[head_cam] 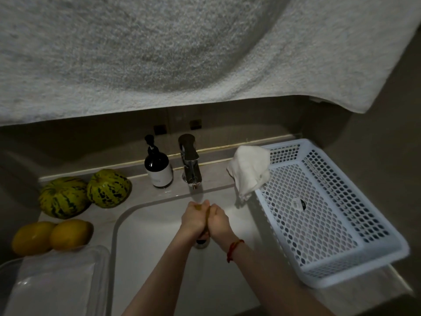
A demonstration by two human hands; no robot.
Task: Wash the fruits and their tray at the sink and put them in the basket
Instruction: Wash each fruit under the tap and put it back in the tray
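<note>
My left hand (193, 220) and my right hand (219, 221) are cupped together over the white sink (148, 247), right under the spout of the chrome faucet (190, 165). Between the palms they hold a yellow-brown fruit (198, 206); only a thin sliver of it shows. Two striped green melons (62, 197) (109, 188) and two yellow mangoes (32, 238) (70, 233) lie on the counter to the left. The clear plastic tray (57, 281) sits at the bottom left. The white perforated basket (319, 213) stands right of the sink, with only a small label inside.
A dark soap pump bottle (158, 169) stands left of the faucet. A white cloth (249, 172) hangs over the basket's near-left corner. A large pale towel (159, 53) fills the upper view above the counter. The room is dim.
</note>
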